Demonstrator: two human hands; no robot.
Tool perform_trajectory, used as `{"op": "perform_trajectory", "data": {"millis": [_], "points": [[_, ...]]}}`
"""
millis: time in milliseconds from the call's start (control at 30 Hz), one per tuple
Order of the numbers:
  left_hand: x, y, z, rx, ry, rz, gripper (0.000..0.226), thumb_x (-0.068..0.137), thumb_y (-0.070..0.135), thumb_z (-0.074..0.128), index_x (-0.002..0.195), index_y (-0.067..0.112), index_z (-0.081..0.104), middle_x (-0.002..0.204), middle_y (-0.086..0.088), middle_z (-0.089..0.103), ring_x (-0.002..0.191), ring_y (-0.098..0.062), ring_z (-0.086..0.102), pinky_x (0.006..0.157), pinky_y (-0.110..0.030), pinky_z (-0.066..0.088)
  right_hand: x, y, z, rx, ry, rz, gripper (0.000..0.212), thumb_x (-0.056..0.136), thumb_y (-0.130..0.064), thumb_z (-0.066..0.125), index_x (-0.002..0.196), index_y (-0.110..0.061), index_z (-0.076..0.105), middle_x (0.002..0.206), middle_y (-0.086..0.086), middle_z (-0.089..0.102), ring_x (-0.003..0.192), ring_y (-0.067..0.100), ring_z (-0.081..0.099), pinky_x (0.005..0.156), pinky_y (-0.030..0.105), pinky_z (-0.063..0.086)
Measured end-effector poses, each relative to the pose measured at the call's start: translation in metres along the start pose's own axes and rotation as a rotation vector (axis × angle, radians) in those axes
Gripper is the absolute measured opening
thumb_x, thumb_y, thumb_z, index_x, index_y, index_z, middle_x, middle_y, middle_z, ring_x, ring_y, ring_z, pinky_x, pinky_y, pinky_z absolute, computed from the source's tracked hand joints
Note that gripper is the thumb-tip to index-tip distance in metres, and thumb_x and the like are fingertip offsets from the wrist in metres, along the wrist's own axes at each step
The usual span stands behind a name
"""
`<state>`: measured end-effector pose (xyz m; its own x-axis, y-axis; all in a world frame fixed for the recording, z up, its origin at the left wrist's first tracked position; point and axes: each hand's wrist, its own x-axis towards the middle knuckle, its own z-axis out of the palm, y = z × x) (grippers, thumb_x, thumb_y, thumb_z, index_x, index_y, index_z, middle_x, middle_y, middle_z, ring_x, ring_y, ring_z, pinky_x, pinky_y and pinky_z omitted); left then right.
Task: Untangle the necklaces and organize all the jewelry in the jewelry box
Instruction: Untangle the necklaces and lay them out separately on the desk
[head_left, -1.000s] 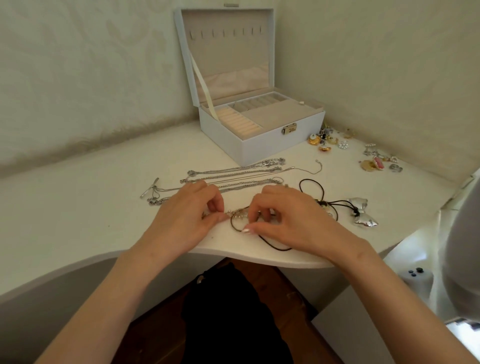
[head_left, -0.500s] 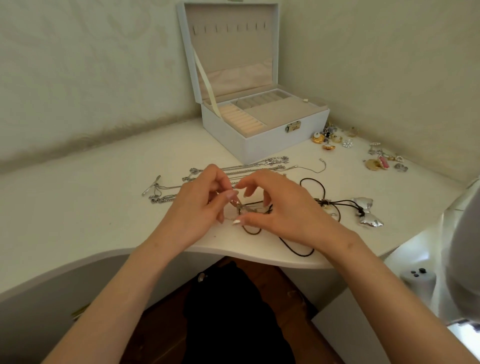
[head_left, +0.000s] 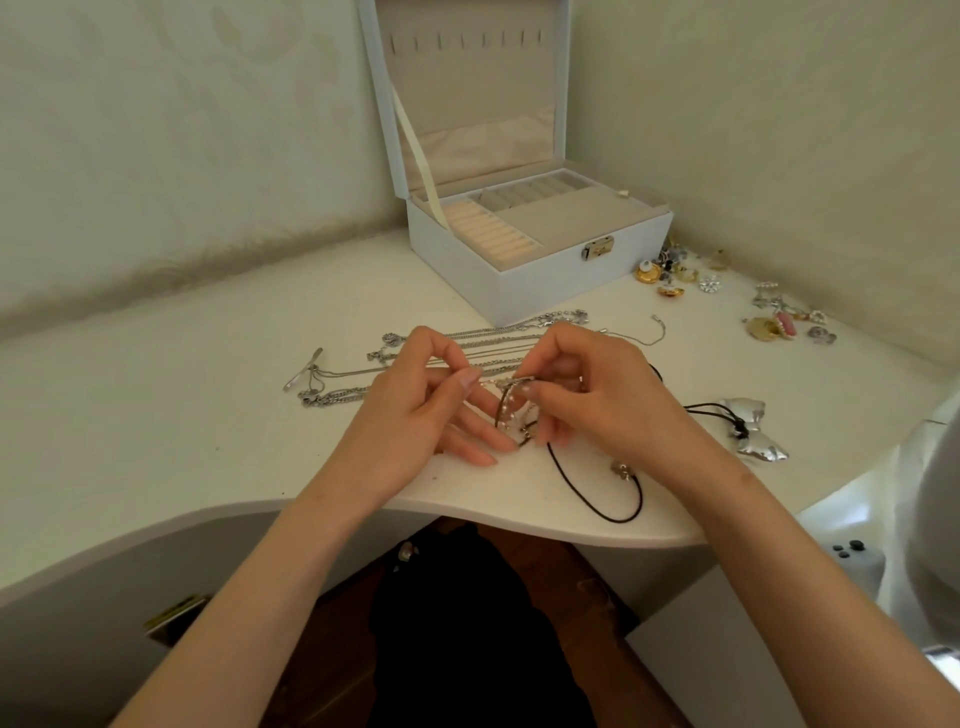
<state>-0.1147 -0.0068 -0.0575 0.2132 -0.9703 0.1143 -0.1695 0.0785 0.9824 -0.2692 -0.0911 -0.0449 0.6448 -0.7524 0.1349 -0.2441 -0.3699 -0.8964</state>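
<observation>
My left hand and my right hand are raised a little above the white table, and both pinch a pearl-beaded chain that is tangled with a black cord necklace. The cord runs right to a silver bow pendant lying on the table. Several silver chains lie stretched out just behind my hands. The white jewelry box stands open at the back, its beige compartments showing no jewelry.
Loose gold and silver earrings and rings lie right of the box, with more small pieces further right. Walls close in behind and to the right. The table's curved front edge is just below my hands.
Both hands have lifted off the table with the pearl chain and black cord, moving up and slightly back. The cord's loop now hangs lower right.
</observation>
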Motion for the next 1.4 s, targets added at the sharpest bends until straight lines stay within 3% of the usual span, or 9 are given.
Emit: {"op": "perform_trajectory", "data": {"millis": [133, 267, 533, 700, 933, 1067, 1133, 1200, 1400], "points": [[0.001, 0.0, 0.001, -0.056, -0.043, -0.025, 0.007, 0.098, 0.012, 0.041, 0.092, 0.013, 0.038, 0.078, -0.015, 0.069, 0.065, -0.033, 0.07, 0.053, -0.036, 0.057, 0.001, -0.001, -0.002, 0.176, -0.031, 0.059, 0.014, 0.089, 0.006, 0.053, 0.085, -0.008, 0.054, 0.07, 0.012, 0.068, 0.049, 0.025, 0.064, 0.045, 0.031, 0.053], [0.002, -0.003, 0.001, 0.028, -0.038, 0.036, 0.006, 0.097, 0.014, 0.043, 0.091, 0.014, 0.039, 0.072, -0.006, 0.069, 0.063, -0.03, 0.07, 0.054, -0.035, 0.056, -0.001, -0.006, -0.001, 0.258, -0.053, 0.12, 0.006, 0.094, -0.001, 0.049, 0.092, -0.007, 0.05, 0.074, 0.021, 0.068, 0.047, 0.03, 0.063, 0.041, 0.03, 0.051], [0.0, 0.001, 0.0, 0.108, -0.014, 0.158, 0.006, 0.094, 0.013, 0.046, 0.091, 0.01, 0.043, 0.077, -0.005, 0.069, 0.057, -0.026, 0.068, 0.051, -0.031, 0.054, -0.005, -0.012, -0.001, 0.271, -0.136, 0.222, 0.01, 0.101, -0.018, 0.04, 0.101, -0.008, 0.042, 0.076, 0.016, 0.067, 0.046, 0.032, 0.064, 0.038, 0.028, 0.049], [0.002, 0.001, 0.002, 0.116, 0.003, 0.129, 0.006, 0.095, 0.013, 0.045, 0.092, 0.009, 0.042, 0.082, -0.001, 0.065, 0.057, -0.025, 0.067, 0.049, -0.031, 0.052, -0.004, -0.01, -0.003, 0.213, -0.154, 0.219, 0.012, 0.101, -0.022, 0.039, 0.098, -0.011, 0.042, 0.07, 0.018, 0.066, 0.044, 0.03, 0.061, 0.038, 0.027, 0.046], [0.001, 0.005, 0.006, -0.017, -0.06, 0.019, 0.008, 0.099, 0.013, 0.038, 0.093, 0.01, 0.034, 0.087, -0.002, 0.071, 0.059, -0.033, 0.068, 0.047, -0.036, 0.055, -0.002, -0.01, -0.009, 0.124, -0.075, 0.117, 0.01, 0.097, -0.017, 0.048, 0.089, -0.012, 0.052, 0.053, 0.005, 0.056, 0.035, 0.02, 0.049, 0.034, 0.02, 0.032], [0.003, 0.002, 0.008, 0.219, 0.046, 0.1, 0.011, 0.097, 0.019, 0.045, 0.087, 0.019, 0.041, 0.066, 0.003, 0.061, 0.047, -0.011, 0.052, 0.047, -0.024, 0.039, -0.004, -0.012, -0.014, 0.167, -0.103, 0.099, 0.009, 0.096, -0.017, 0.05, 0.088, -0.013, 0.055, 0.053, 0.005, 0.053, 0.036, 0.017, 0.047, 0.035, 0.019, 0.031], [0.003, 0.004, 0.008, 0.242, 0.063, 0.108, 0.009, 0.096, 0.021, 0.046, 0.087, 0.019, 0.043, 0.073, 0.007, 0.062, 0.047, -0.007, 0.052, 0.046, -0.022, 0.038, -0.005, -0.013, -0.017, 0.193, -0.125, 0.103, 0.01, 0.096, -0.017, 0.05, 0.088, -0.013, 0.054, 0.053, 0.006, 0.052, 0.034, 0.016, 0.045, 0.034, 0.018, 0.03], [0.004, 0.009, 0.009, 0.101, 0.015, 0.082, 0.008, 0.097, 0.016, 0.043, 0.092, 0.011, 0.041, 0.093, 0.005, 0.066, 0.054, -0.015, 0.064, 0.041, -0.024, 0.044, -0.005, -0.014, -0.019, 0.223, -0.145, 0.118, 0.009, 0.096, -0.016, 0.049, 0.09, -0.012, 0.054, 0.054, 0.007, 0.052, 0.032, 0.015, 0.044, 0.033, 0.017, 0.028], [0.003, 0.011, 0.01, -0.119, -0.086, -0.001, 0.007, 0.099, 0.012, 0.038, 0.094, 0.007, 0.037, 0.074, -0.017, 0.069, 0.063, -0.032, 0.069, 0.053, -0.03, 0.056, -0.005, -0.012, -0.024, 0.269, -0.162, 0.129, 0.006, 0.094, -0.012, 0.053, 0.09, -0.009, 0.056, 0.056, 0.009, 0.055, 0.031, 0.014, 0.044, 0.032, 0.016, 0.028]]}}
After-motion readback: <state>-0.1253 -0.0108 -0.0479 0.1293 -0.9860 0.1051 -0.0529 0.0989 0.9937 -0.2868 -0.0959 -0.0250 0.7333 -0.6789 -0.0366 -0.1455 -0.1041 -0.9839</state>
